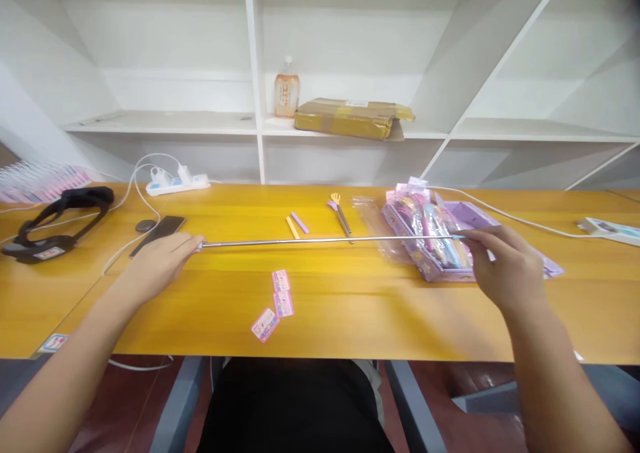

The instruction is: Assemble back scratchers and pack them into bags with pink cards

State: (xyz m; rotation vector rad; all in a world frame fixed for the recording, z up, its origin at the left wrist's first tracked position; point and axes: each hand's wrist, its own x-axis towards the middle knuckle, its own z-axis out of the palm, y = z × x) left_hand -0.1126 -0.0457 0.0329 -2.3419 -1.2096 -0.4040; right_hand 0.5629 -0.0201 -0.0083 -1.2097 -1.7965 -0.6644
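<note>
A long thin metal telescopic rod (325, 241) stretches level above the yellow table (350, 306). My left hand (163, 259) is closed round the rod's left end. My right hand (503, 266) pinches the right end, which has a pale blue tip. Under my right hand lies a purple packet of several similar pastel-handled rods (430, 229). Behind the rod on the table lie a small rod with a fork-like head (341, 216), a yellow stick (293, 227) and a purple stick (300, 223).
Three small pink cards (276, 303) lie near the front edge. At left are a black headset (55, 223), a dark phone (159, 233) and a white power strip (177, 184) with cables. White shelves behind hold a bottle (287, 93) and a cardboard parcel (353, 117).
</note>
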